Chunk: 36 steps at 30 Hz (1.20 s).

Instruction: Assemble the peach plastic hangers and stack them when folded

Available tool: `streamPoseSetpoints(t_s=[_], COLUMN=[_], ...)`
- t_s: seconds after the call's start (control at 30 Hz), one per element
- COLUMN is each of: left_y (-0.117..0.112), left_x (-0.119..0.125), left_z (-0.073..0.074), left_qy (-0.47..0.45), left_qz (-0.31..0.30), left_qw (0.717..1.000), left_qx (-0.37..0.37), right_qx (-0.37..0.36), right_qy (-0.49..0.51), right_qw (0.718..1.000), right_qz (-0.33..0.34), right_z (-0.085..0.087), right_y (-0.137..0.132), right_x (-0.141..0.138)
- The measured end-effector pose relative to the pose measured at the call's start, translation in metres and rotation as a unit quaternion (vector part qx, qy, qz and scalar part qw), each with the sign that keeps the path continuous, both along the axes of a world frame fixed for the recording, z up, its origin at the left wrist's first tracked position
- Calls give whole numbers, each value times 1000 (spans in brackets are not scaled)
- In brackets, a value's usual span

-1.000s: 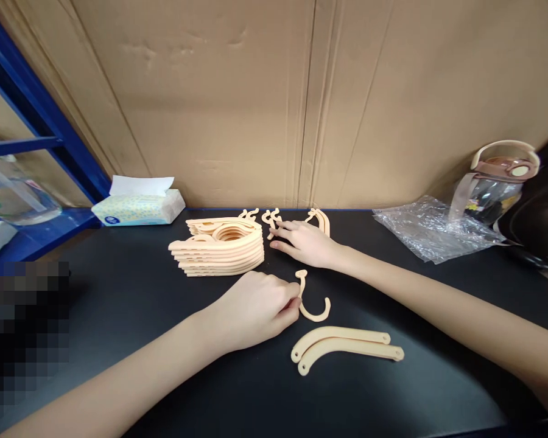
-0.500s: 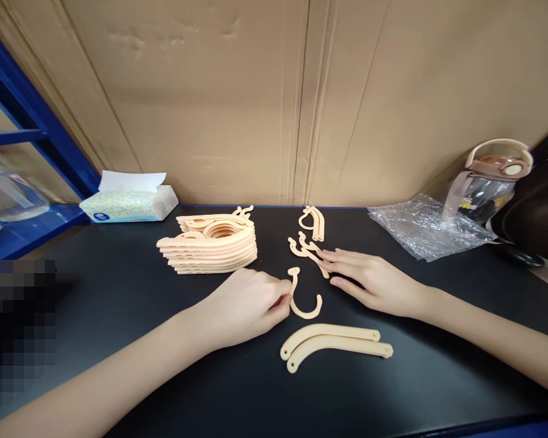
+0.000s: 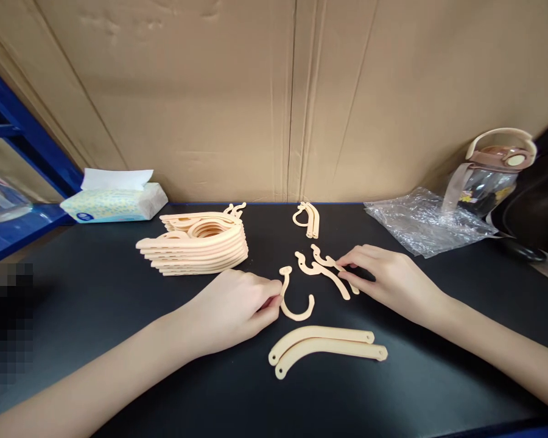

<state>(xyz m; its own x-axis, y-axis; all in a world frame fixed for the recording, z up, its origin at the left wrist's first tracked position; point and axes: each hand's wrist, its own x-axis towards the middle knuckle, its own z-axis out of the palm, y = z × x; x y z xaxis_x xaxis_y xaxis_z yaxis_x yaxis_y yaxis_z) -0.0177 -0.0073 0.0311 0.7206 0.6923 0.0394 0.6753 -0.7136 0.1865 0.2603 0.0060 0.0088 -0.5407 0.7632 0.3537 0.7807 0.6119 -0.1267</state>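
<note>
My left hand (image 3: 244, 304) is closed, with thumb and finger pinching the stem of a cream plastic hanger hook (image 3: 296, 315) just above the dark tabletop or on it. My right hand (image 3: 388, 274) pinches the notched hanger arm (image 3: 323, 255) that lies farther right. A second notched arm (image 3: 327, 275) rests beside it, slightly nearer to me. Below the hook, two curved hanger arms (image 3: 329, 344) with holes at their ends lie side by side. Parts of the pinched pieces are hidden by my fingers.
A stack of folded cream hangers (image 3: 196, 249) stands at left. Another small group of hanger parts (image 3: 311, 220) lies by the cardboard wall (image 3: 210, 121). A tissue pack (image 3: 114, 201) sits back left; a crumpled plastic bag (image 3: 420, 222) and a drink bottle (image 3: 488, 182) are back right.
The two notched arms have shifted toward me and right, spreading apart a little. My right hand has gone from flat fingers on them to a pinch. The left hand keeps the hook.
</note>
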Motion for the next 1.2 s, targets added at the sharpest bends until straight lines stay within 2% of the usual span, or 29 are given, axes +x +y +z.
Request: streamPoseSetpoints(t_s=[0.2, 0.37, 0.7, 1.03, 1.2], left_y=[1, 3, 1, 1, 1], left_x=[0, 0, 1, -1, -1], left_z=[-3, -4, -3, -4, -4], left_qy=[-5, -7, -10, -2, -1], left_qz=[-2, 1, 2, 1, -2], left_qw=[1000, 1000, 1000, 1000, 1000], left_qx=[8, 13, 11, 23, 22], right_qx=[12, 25, -5, -26, -63], right_qy=[-20, -7, 64, 69, 94], right_qw=[999, 999, 997, 995, 991], right_qz=[-41, -48, 50, 71, 74], right_z=[-2, -4, -9, -6, -6], right_y=[2, 3, -4, -4, -3], right_x=[2, -1, -13, -16, -16])
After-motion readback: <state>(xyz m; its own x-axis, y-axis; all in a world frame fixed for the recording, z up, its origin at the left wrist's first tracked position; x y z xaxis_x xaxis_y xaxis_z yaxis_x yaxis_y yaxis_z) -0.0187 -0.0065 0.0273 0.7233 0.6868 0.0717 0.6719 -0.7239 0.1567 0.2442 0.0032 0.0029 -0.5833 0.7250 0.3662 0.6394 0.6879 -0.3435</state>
